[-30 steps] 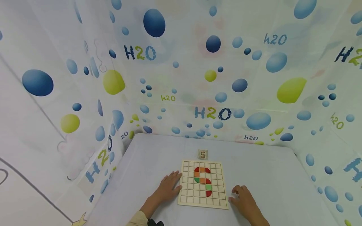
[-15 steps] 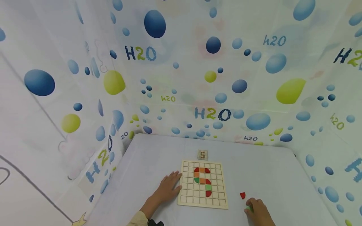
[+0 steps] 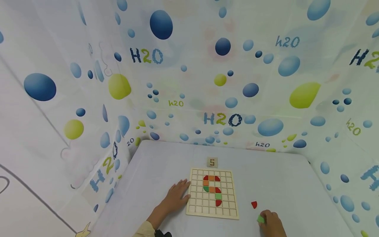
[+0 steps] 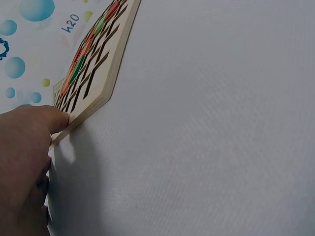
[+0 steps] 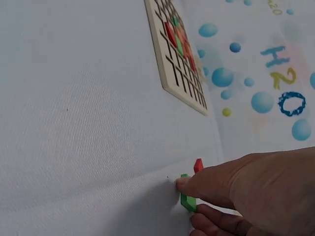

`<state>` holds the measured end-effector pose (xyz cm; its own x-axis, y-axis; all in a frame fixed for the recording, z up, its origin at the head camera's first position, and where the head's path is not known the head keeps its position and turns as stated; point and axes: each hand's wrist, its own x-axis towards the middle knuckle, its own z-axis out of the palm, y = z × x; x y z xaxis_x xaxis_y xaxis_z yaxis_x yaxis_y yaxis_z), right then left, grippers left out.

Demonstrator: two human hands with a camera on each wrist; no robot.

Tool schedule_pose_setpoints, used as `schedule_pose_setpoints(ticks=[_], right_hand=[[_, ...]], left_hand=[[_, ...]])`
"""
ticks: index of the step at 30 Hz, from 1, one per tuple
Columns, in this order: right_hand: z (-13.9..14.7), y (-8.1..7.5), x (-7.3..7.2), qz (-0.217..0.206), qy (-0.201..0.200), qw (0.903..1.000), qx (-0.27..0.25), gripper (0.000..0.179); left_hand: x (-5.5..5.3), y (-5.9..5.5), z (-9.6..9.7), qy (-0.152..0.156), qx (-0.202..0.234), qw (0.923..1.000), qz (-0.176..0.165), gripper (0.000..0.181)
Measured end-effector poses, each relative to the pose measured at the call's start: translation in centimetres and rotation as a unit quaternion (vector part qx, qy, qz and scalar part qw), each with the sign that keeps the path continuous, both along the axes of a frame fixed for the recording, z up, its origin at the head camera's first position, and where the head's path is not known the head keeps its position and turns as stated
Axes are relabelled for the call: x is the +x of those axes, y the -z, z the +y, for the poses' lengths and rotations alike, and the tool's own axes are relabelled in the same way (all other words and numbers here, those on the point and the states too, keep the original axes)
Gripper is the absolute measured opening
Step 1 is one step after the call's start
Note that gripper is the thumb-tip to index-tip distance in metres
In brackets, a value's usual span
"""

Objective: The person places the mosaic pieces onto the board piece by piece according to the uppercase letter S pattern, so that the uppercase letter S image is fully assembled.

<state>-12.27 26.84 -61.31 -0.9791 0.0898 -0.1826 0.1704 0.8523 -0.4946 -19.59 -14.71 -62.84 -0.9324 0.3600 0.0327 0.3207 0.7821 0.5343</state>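
A wooden grid board (image 3: 195, 209) lies on the white-covered table, its cells holding red, orange and green tiles in an S-like pattern. My left hand (image 3: 174, 196) rests against the board's left edge, fingers extended; in the left wrist view the thumb (image 4: 51, 118) touches the board's rim. To the right of the board my right hand (image 3: 273, 223) pinches a small green tile (image 3: 261, 219), also seen in the right wrist view as a green piece (image 5: 187, 200) between thumb and fingers. A loose red quarter-round tile (image 3: 254, 204) lies just beyond that hand.
Behind the board lies a small square card (image 3: 212, 162) with an S on it. The white cloth (image 3: 165, 161) covers the table. Curtain-like walls (image 3: 189, 85) with blue and green spots and H2O lettering stand behind it and at both sides.
My right hand has moved right and nearer me, away from the board's edge, and now holds a green tile. The loose red tile has come into sight. The left hand stays put.
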Motion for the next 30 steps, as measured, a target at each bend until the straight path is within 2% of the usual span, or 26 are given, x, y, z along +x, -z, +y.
schedule_pose_setpoints(ticks=[9, 17, 24, 30], right_hand=[[-0.5, 0.0, 0.2, 0.051, -0.04, 0.9977, 0.018, 0.023], [-1.0, -0.1, -0.1, 0.046, -0.021, 0.9987, -0.008, 0.021], [-1.9, 0.0, -1.0, 0.061, -0.055, 0.9964, -0.02, 0.02], [-3.7, -0.6, -2.5, 0.072, -0.088, 0.9932, -0.024, 0.022]], left_hand=[[-0.1, 0.2, 0.1, -0.003, -0.006, 1.0, -0.002, 0.06], [-0.1, 0.0, 0.1, -0.003, -0.004, 1.0, 0.003, 0.06], [-0.1, 0.0, 0.2, -0.001, -0.004, 1.0, 0.002, 0.059], [0.0, -0.2, 0.2, 0.0, 0.0, 0.9999, 0.01, 0.059]])
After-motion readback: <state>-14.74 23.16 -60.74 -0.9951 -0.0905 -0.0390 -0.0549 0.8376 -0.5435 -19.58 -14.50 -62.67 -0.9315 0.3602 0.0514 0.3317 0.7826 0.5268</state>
